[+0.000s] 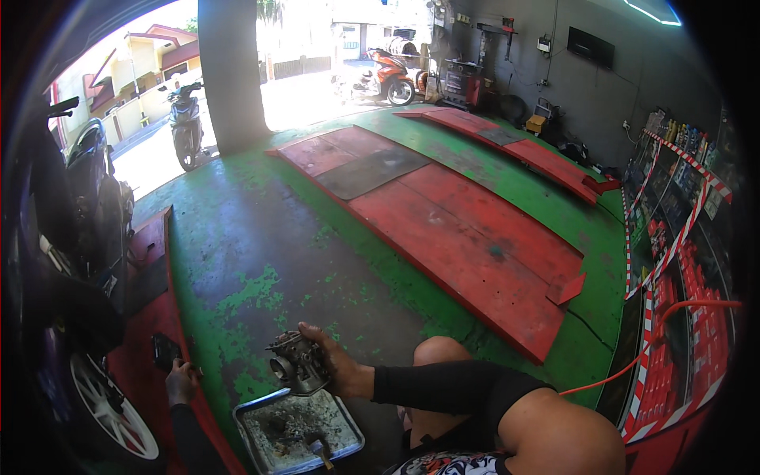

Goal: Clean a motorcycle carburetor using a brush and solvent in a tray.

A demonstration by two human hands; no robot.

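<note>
The right arm bends, hand curled round the carburetor; if oily, it could slip past the tray's far edge. Left hand: grip unclear.

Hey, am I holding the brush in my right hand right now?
No, your right hand holds a metal carburetor, while the brush rests on the tray below.

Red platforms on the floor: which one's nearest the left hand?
The leftmost platform: the left hand appears over it, while the middle platform and far-right platform lie farther right.
</note>
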